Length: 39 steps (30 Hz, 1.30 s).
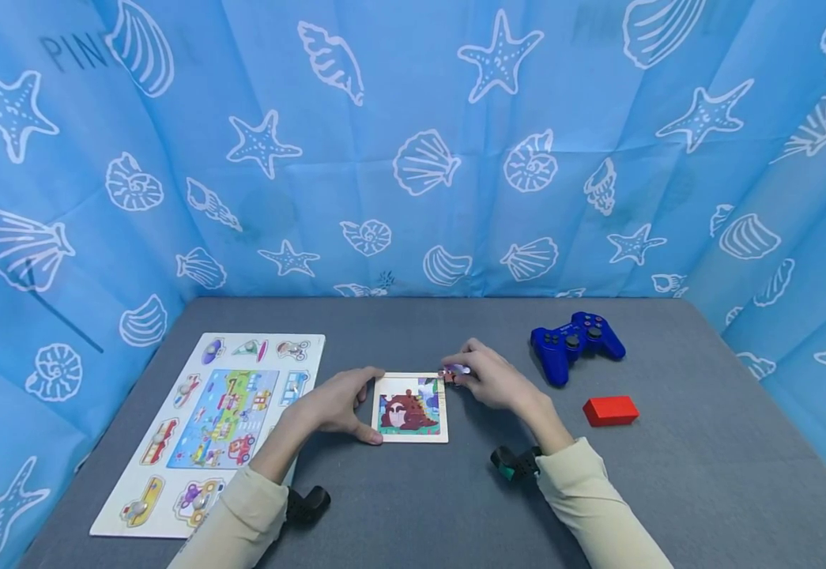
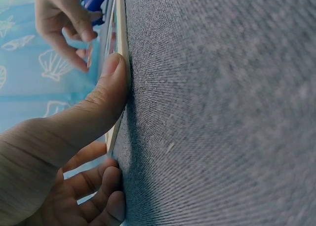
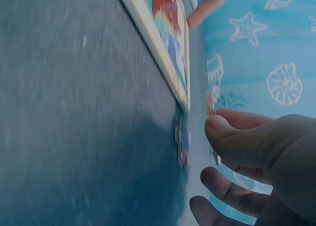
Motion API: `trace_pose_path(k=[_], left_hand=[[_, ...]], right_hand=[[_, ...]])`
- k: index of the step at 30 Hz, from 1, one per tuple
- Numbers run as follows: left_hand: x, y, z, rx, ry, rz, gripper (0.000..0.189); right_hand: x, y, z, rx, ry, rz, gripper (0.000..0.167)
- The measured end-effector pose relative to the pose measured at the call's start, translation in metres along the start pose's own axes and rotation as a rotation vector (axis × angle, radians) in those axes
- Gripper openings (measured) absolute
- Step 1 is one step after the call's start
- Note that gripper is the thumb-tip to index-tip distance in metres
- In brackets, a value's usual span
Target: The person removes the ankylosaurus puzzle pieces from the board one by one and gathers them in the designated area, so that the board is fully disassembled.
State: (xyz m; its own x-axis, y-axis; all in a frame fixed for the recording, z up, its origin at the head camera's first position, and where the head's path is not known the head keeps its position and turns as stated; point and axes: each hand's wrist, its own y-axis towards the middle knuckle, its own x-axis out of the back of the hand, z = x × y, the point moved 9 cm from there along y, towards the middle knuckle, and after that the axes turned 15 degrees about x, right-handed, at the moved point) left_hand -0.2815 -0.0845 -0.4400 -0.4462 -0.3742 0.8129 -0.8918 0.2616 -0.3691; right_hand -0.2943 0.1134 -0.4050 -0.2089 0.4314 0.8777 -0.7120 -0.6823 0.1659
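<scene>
A small square wooden jigsaw puzzle (image 1: 410, 407) with a brown spiky-backed animal picture lies mid-table, its upper left area bare. My left hand (image 1: 341, 403) holds its left side, thumb at the near corner and fingers at the far corner. In the left wrist view, the thumb (image 2: 111, 82) presses the pale frame edge. Just off the far right corner, my right hand (image 1: 491, 375) pinches a thin puzzle piece (image 3: 211, 105) between thumb and forefinger, raised above the table. Below it, loose puzzle pieces (image 3: 182, 143) lie on the cloth beside the frame.
On the left lies a large white peg puzzle board (image 1: 220, 427) with vehicle pieces, partly behind my left forearm. A blue game controller (image 1: 578, 344) and a red block (image 1: 610, 411) sit to the right. A blue shell-print curtain (image 1: 427, 205) borders the grey table.
</scene>
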Motion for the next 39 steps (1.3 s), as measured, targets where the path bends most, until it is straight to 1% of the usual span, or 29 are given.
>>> trace_pose_path(k=[7,12,18,24,29,39], left_hand=[[0.001,0.0,0.0,-0.015,-0.006,-0.004,0.101],[0.001,-0.001,-0.001,-0.016,-0.01,-0.003,0.101],[0.001,-0.001,-0.001,-0.013,-0.007,-0.004,0.101],[0.0,0.0,0.0,-0.006,-0.013,0.001,0.101],[-0.001,-0.001,-0.001,-0.012,-0.007,0.003,0.1],[0.001,-0.002,-0.001,-0.001,-0.018,0.003,0.099]], right_hand=[[0.01,-0.013,-0.017,-0.042,-0.005,0.01,0.031],[0.013,-0.021,-0.027,-0.069,-0.013,0.019,0.031],[0.014,-0.028,-0.035,-0.104,-0.025,0.039,0.031],[0.012,-0.03,-0.039,-0.132,-0.032,0.055,0.032],[0.01,-0.031,-0.042,-0.161,-0.028,0.073,0.033],[0.009,-0.031,-0.043,-0.16,-0.029,0.067,0.033]])
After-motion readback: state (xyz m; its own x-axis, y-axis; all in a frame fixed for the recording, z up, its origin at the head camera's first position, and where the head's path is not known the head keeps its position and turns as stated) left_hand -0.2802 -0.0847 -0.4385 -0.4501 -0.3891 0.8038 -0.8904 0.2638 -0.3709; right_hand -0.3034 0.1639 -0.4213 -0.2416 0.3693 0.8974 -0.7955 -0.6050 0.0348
